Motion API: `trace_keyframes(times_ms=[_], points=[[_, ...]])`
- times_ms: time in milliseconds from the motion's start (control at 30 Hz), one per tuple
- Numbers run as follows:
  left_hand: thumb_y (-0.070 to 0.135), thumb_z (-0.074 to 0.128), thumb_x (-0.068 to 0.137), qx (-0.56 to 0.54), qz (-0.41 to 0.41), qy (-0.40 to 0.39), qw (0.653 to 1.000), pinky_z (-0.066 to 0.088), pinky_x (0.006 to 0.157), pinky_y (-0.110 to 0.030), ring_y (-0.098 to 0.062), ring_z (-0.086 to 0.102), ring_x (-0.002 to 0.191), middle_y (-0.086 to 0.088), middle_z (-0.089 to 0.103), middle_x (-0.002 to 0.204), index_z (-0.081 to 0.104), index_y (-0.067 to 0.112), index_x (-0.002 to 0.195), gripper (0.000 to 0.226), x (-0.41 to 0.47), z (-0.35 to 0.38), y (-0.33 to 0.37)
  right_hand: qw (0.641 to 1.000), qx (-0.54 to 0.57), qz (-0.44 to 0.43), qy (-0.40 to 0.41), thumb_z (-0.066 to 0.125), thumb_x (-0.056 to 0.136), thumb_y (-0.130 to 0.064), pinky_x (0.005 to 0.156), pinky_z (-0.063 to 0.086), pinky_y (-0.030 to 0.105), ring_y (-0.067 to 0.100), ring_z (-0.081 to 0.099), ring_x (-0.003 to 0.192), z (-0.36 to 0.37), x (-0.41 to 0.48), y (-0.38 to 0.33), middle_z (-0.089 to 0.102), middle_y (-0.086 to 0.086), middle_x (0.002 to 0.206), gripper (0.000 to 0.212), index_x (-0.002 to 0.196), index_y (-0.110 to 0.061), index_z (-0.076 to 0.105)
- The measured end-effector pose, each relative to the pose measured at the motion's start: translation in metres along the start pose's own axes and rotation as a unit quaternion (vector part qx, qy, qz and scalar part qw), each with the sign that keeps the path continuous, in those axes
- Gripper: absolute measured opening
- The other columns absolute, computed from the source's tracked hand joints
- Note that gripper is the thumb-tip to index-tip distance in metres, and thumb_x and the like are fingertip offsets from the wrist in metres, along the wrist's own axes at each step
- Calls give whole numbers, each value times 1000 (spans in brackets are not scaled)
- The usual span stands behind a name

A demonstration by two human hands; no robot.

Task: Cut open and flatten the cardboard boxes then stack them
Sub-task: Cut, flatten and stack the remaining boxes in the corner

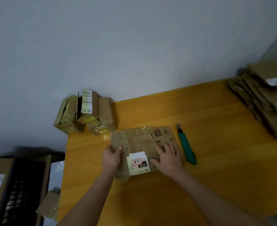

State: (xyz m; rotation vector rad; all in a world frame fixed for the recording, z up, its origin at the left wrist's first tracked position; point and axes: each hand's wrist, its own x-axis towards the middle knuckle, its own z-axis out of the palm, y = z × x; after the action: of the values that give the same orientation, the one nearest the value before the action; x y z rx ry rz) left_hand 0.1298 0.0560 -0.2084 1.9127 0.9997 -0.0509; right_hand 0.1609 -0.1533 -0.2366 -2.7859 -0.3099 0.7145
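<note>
**Box is flat at mid-surface, both hands on it, knife close by**

Flattened brown cardboard box (134,141) w/ a white label lies centre of the yellow wooden surface (199,111). My left hand (111,158) grips its left edge, thumb curled over the top. My right hand (168,158) lies on the right half, fingers (167,146) straight & spread, pressing down. Green-handled utility knife (187,147) lies just beside the box's right edge; can't tell if the blade's retracted. Stack of flattened brown cardboard (261,101) sits far right, yellow-taped brown cardboard boxes (87,115) far left by the wall. Risks as I judge them: carrying the sheet right could catch the knife & sweep it off the surface. Springy creases could also make it land crooked, so the pile slides.
</note>
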Motion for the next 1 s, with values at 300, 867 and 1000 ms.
trace_keyframes(times_ms=[300, 867, 1000], points=[[20, 56, 96, -132, 142, -52, 980, 53, 80, -37, -23, 62, 91, -9, 66, 109, 56, 9, 125, 31, -3, -9, 135, 868, 441, 145, 175, 78, 71, -46, 103, 43, 50, 28, 41, 131, -120, -9, 33, 35, 8, 148, 102, 148, -16, 18], [-2, 47, 95, -94, 37, -141, 985, 51, 62, -38, -29, 57, 90, -15, 59, 114, 41, 14, 141, 49, -32, 211, 238, 940, 171, 218, 198, 65, 85, -42, 109, 32, 45, 30, 22, 140, -209, 42, 222, 18, 10, 153, 87, 151, -27, 12], [1, 47, 96, -62, 19, -117, 991, 54, 64, -36, -23, 59, 83, -17, 60, 122, 38, 18, 146, 53, -30, 267, 246, 963, 118, 180, 161, 62, 87, -42, 113, 30, 44, 30, 18, 142, -197, 69, 250, 17, 10, 154, 78, 150, -26, 17]])
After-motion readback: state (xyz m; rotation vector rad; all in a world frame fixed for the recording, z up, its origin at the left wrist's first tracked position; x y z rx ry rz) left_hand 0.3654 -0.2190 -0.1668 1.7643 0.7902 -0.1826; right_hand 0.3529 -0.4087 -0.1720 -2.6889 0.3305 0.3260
